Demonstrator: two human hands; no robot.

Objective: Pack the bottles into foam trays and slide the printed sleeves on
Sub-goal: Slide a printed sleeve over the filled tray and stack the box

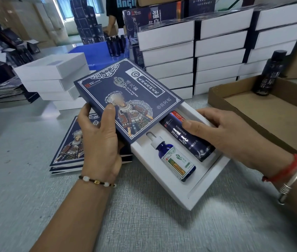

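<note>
- Tray point(198, 190) loaded: dropper bottle point(175, 160) + dark bottle point(189, 138) seated.
- Sleeve point(125, 99) approx. half on; L hand point(101, 140) grips sleeve, R hand point(224, 131) holds tray, thumb on dark bottle.
- Far stack of boxes point(207, 57) looks done; flat sleeves point(67, 148) left = more to go.

A pale grey table point(153, 224) fills the foreground, its top faintly textured. Far back, daylight comes through windows point(66, 8) with light frames. A person in a dark printed shirt point(120, 10) stands behind the table.
</note>
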